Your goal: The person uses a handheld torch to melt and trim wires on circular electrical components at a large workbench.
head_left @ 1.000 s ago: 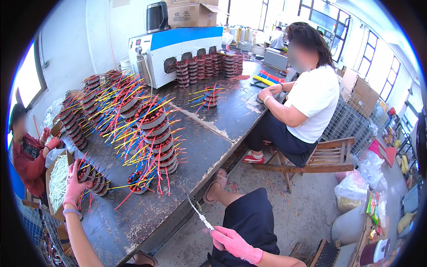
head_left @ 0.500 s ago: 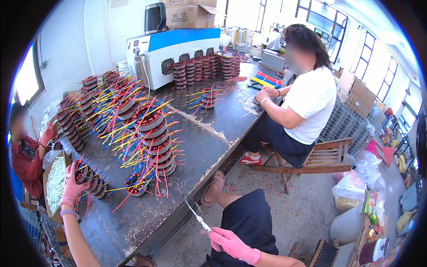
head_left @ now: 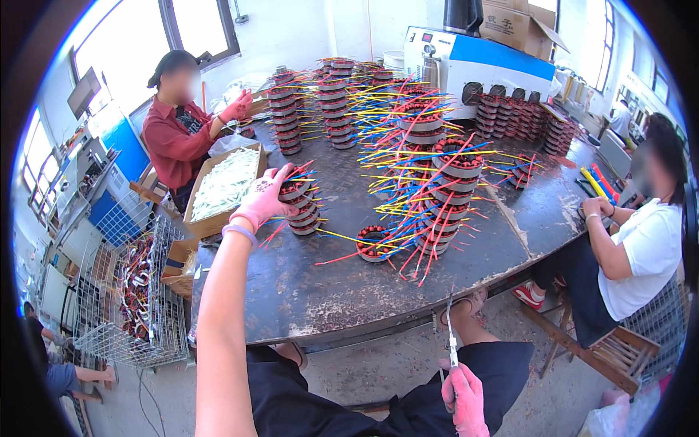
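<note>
My left hand (head_left: 266,198), in a pink glove, has its fingers curled round the side of a short stack of wound motor stators (head_left: 304,211), near the top, with coloured wire ends sticking out. In my right hand (head_left: 464,397), also gloved in pink, is a slim pointed tool (head_left: 453,342) with a whitish middle and a thin metal tip, held upright beyond the table's near edge, above my lap. A single stator (head_left: 373,244) with red, blue and yellow wires lies on the table right of my left hand. Beside it rises a tall stator stack (head_left: 455,193).
An open carton of pale thin tubes (head_left: 227,182) sits left of my left hand. More stator stacks (head_left: 333,113) stand further back, before a blue-and-white machine (head_left: 502,69). One co-worker (head_left: 178,138) sits at the left, another (head_left: 641,240) at the right. A wire basket (head_left: 135,313) stands at lower left.
The view has swung to the left, so the table and co-workers appear further right. My left hand stays at the short stack; my right hand still holds the tool, now pointing more upright.
</note>
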Tool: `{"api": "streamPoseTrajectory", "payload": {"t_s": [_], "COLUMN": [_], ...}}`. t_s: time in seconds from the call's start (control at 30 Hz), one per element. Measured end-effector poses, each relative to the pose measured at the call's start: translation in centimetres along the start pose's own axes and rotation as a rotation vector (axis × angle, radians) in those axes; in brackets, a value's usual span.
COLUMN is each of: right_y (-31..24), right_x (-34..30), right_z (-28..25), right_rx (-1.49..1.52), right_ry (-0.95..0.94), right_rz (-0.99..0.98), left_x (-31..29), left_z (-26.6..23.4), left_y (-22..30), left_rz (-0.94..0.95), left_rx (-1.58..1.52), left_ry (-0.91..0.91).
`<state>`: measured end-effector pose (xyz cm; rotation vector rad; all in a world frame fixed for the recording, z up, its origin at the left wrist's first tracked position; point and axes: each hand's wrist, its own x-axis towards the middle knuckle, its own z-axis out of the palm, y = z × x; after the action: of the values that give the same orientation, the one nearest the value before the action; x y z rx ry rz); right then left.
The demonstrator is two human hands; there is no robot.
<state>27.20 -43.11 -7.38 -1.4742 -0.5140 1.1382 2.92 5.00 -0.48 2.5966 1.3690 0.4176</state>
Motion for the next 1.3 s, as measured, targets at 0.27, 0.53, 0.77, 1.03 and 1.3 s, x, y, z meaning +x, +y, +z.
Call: {"api": "streamPoseTrajectory", "payload": {"t_s": [0.27,0.53,0.77,1.03,1.3], "right_y": [-0.5,0.2,-0.2,0.1,0.4], "right_x": [-0.1,0.0,-0.5,-0.7,-1.7], "right_z": [-0.3,-0.5,-0.4,-0.9,-1.5], "right_rx": [0.032,0.048,0.027,0.077,0.075], "right_ry": [-0.002,0.008,0.026,0.026,0.062], "right_rz": [0.009,-0.007,0.001,-0.005,-0.025], "left_x": [0.5,-0.4,-3.3,-6.2,-0.9], "left_z": [-0.2,-0.6,-1.8,8.9,13.9], "left_y": [-0.1,-1.3,1.4,10.7,11.9], "left_rz": [0.033,0.061,0.088,0.476,0.324], "left_rx": [0.069,0.004,0.066,-0.006,-0.176], "left_ry": [-0.022,0.02,0.211,-0.044,-0.221]}}
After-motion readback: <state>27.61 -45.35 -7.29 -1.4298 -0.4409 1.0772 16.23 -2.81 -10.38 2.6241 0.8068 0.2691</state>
